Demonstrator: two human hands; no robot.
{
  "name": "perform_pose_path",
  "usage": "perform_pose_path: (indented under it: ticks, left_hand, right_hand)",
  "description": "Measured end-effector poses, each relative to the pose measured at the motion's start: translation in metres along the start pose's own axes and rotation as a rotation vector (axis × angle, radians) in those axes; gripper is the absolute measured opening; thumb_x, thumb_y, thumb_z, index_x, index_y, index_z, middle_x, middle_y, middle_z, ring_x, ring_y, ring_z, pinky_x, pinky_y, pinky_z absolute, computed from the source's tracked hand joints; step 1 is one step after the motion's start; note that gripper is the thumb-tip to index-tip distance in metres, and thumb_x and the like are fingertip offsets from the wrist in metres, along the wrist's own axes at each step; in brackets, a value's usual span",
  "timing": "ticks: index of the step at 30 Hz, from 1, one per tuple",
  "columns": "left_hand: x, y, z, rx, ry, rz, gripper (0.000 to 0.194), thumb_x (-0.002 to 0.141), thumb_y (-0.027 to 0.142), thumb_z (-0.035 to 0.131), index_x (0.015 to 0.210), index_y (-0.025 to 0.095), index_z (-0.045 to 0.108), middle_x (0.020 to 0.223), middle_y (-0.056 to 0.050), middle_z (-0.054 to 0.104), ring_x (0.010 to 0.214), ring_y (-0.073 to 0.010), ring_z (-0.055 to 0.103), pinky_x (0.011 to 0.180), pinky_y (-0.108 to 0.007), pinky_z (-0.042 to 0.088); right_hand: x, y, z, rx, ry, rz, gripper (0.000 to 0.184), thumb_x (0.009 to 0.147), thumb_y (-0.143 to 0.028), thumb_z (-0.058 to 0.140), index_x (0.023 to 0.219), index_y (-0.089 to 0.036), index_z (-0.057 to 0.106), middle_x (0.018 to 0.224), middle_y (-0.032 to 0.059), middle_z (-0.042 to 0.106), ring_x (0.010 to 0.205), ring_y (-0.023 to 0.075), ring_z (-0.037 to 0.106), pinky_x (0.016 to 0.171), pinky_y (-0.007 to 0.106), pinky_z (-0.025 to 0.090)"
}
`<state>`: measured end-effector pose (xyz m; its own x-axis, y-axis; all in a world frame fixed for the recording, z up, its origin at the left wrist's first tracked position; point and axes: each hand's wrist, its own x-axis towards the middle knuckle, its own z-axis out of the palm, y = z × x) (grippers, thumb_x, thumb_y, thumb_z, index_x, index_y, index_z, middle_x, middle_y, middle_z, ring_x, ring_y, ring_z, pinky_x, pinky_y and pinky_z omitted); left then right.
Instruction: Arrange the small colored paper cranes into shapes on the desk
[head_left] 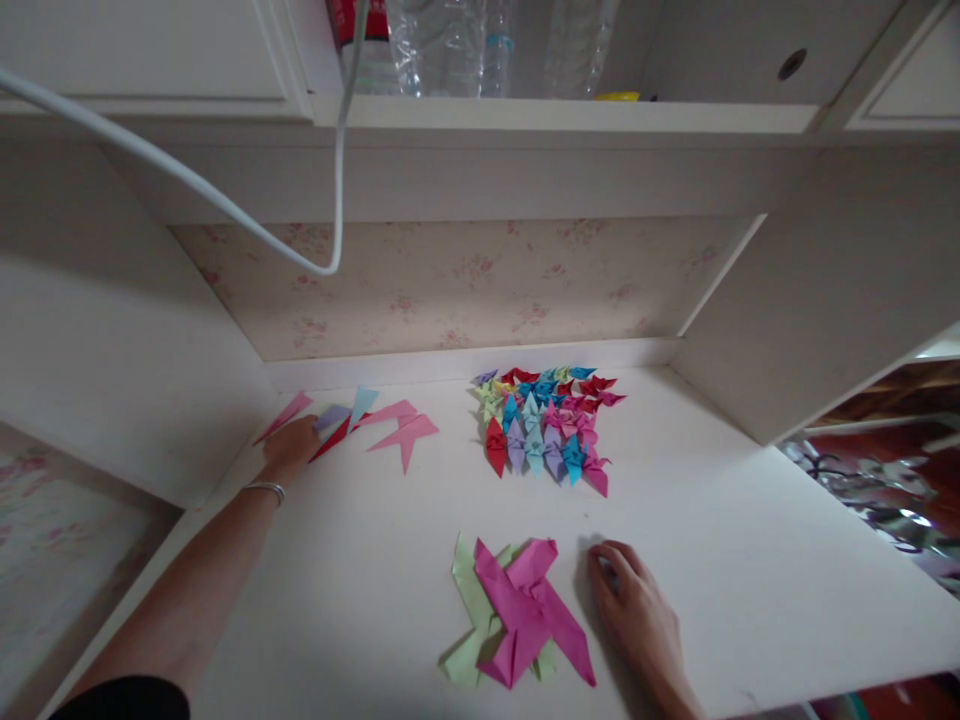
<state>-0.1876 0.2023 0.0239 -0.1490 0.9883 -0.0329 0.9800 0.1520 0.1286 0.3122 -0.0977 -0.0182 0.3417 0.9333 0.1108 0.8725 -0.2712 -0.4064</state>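
At the back left of the white tabletop, my left hand reaches among folded paper pieces and touches or nearly touches a purple piece. Its fingertips are too hidden to show a grip. Around it lie a pink piece, a red piece, a light blue piece and a larger pink star-like piece. My right hand rests on the table with fingers curled, and nothing shows in it. Left of it, a magenta folded paper piece lies over light green folded paper.
Several small origami pieces in many colours stand in tight rows at the back. A white cable hangs in front of the upper shelf, which holds clear plastic bottles. Side panels flank the white tabletop.
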Motion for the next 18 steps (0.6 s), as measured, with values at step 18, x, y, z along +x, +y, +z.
perform_pose_path:
  ticks: [18]
  left_hand:
    - [-0.013, 0.057, 0.005, 0.013, 0.199, 0.228, 0.041, 0.089, 0.024, 0.046, 0.128, 0.014, 0.054, 0.138, -0.014, 0.05, 0.114, -0.0277, 0.055, 0.093, -0.038, 0.045]
  right_hand:
    - [-0.001, 0.003, 0.005, 0.005, 0.009, -0.006, 0.03, 0.092, -0.039, 0.039, 0.104, -0.028, 0.063, 0.12, 0.0021, 0.062, 0.097, 0.0198, 0.063, 0.073, 0.029, 0.047]
